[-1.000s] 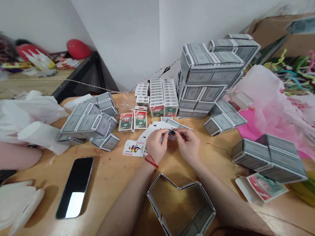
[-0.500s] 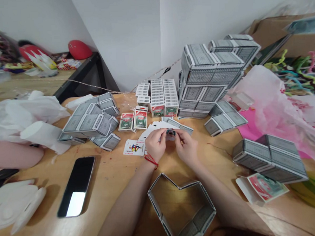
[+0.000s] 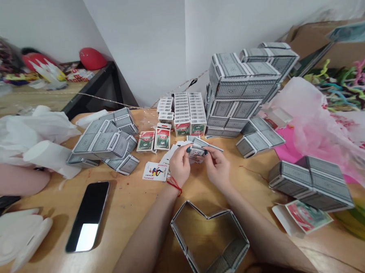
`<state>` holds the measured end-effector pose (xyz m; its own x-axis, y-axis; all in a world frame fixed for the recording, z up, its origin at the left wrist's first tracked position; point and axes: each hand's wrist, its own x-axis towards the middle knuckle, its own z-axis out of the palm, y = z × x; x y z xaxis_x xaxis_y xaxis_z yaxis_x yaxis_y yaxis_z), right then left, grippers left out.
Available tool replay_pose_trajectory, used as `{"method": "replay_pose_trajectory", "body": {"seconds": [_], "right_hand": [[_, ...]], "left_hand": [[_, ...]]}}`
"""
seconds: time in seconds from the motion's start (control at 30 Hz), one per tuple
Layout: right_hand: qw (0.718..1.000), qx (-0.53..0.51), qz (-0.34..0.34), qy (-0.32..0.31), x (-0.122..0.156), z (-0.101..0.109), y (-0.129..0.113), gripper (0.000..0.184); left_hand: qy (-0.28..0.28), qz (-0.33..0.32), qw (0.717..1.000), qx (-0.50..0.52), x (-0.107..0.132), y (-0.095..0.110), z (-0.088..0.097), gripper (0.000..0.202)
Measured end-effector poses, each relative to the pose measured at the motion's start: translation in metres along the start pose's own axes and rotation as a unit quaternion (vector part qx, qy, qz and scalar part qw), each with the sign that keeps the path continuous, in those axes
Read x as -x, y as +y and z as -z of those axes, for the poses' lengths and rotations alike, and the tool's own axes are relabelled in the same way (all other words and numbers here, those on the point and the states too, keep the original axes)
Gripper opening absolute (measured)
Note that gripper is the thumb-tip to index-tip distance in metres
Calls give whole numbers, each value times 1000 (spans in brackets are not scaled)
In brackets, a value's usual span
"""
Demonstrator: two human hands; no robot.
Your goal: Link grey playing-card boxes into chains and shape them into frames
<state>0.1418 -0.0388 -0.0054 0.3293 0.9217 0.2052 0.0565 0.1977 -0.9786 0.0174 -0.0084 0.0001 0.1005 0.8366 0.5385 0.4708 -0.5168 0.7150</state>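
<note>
Left hand (image 3: 180, 166), one: thumb and forefinger closed in a pinch on the left edge of a small card piece (image 3: 197, 152), the other fingers curled in toward the palm; dark nail at the pinch; red string bracelet (image 3: 174, 186) at the wrist. Right hand (image 3: 218, 168), one: thumb and forefinger drawn together at the right edge of the same piece, dark nail likewise; the remaining fingers bent, their exact spread partly hidden. Card piece: white with dark print, held between the two hands just above the spread cards, tilted, its printed side toward the wearer; single or folded, cannot be told. Spread playing cards (image 3: 172, 153): fanned face up on the wooden table (image 3: 132, 220), partly behind the left hand. Joker card (image 3: 155, 171): face up, at the left end of the fan. Grey-backed folded strip (image 3: 211, 144): lying just beyond the fingers. Heart-shaped frame (image 3: 227, 257): made of folded cards, standing open-topped between the forearms, near the wearer. Two red-and-green card boxes (image 3: 162, 137): side by side, beyond the fan. White-edged card boxes (image 3: 182, 112): ranked in rows behind these. Tower of grey card blocks (image 3: 244, 84): stacked to the right of the rows. Phone (image 3: 87, 217): flat on the table, left of the left forearm.
</note>
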Motion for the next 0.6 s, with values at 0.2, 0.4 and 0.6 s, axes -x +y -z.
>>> {"method": "replay_pose_trajectory", "body": {"seconds": [0.2, 0.4, 0.6], "right_hand": [[966, -230, -102, 61, -14, -1, 0, 18], [981, -149, -117, 49, -15, 1, 1, 23], [988, -110, -109, 25, -15, 5, 1, 20]], "left_hand": [[6, 113, 986, 125, 1, -2, -7, 25], [72, 181, 961, 197, -1, -4, -10, 17], [67, 186, 956, 216, -3, -7, -9, 18]]}}
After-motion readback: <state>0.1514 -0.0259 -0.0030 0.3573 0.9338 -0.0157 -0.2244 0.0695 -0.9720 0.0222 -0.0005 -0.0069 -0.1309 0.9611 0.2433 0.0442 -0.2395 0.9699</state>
